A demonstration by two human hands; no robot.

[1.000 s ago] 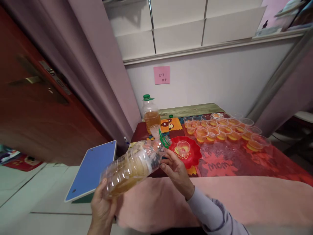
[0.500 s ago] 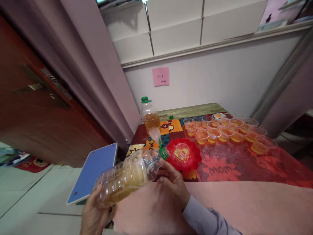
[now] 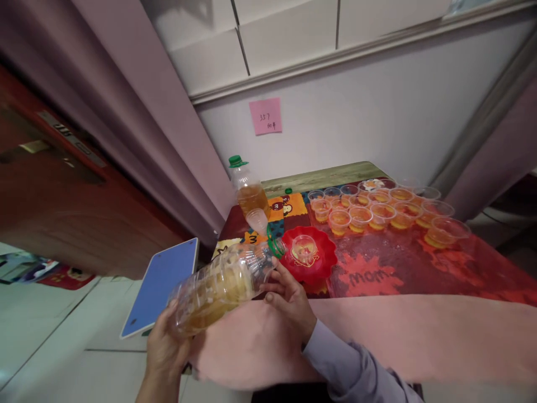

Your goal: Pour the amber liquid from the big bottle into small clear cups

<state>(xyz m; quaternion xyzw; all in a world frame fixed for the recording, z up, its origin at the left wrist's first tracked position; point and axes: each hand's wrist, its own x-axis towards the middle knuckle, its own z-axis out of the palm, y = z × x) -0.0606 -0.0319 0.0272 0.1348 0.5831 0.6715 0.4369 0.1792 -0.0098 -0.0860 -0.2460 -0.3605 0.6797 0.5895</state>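
Observation:
A large clear plastic bottle [image 3: 218, 285], part full of yellow liquid, is tilted nearly on its side with its green-ringed neck towards the right. My left hand [image 3: 165, 338] grips its base end. My right hand [image 3: 289, 299] holds it near the neck from below, fingers curled against the shoulder. The bottle's mouth is beside a red scalloped plate [image 3: 323, 263], on which stands a clear plastic cup [image 3: 304, 249]. Just beyond the neck is a small clear funnel-like plastic piece [image 3: 257, 220]; what supports it is hard to tell.
Several clear cups [image 3: 361, 215] of yellow-orange liquid stand in rows at the table's back right. A second bottle with a green cap [image 3: 251, 196] stands at the back left, near a loose green cap [image 3: 288, 191]. A blue board [image 3: 161, 285] lies left of the table.
The camera view has shifted slightly, so the wall note and table items sit higher and further left. Both hands still hold the bottle, its tilt much the same.

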